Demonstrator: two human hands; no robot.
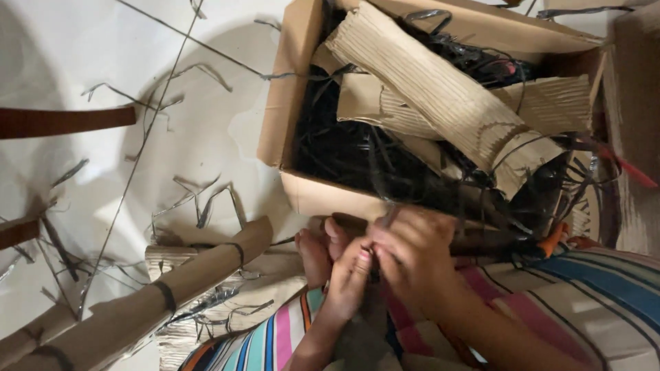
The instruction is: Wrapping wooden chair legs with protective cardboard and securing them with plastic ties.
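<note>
Both of your hands meet at the lower middle of the frame, just below the near wall of the cardboard box (313,196): your left hand (347,278) and your right hand (412,257) have their fingers (359,260) pinched together on a thin dark strip (389,218), which pokes up between them toward the box rim. The blur hides how tight the pinch is, but both sets of fingers are closed around that strip, not spread. Judging by this, you are midway through working a single strip with your fingertips, twisting or pulling it. What comes next calls for a firm, even pinch so that the narrow strip does not slip out. Your bare toes (315,253) sit just left of your hands, and striped cloth (584,295) covers your lap at the lower right. Above, the box is crammed with a tangle of black strips (357,154) and several rolls of corrugated cardboard (440,93) lying slantwise across it. At the lower left a cardboard roll (148,306) bound with dark bands lies on the white floor (62,62), with loose strip scraps (199,199) scattered around it.
</note>
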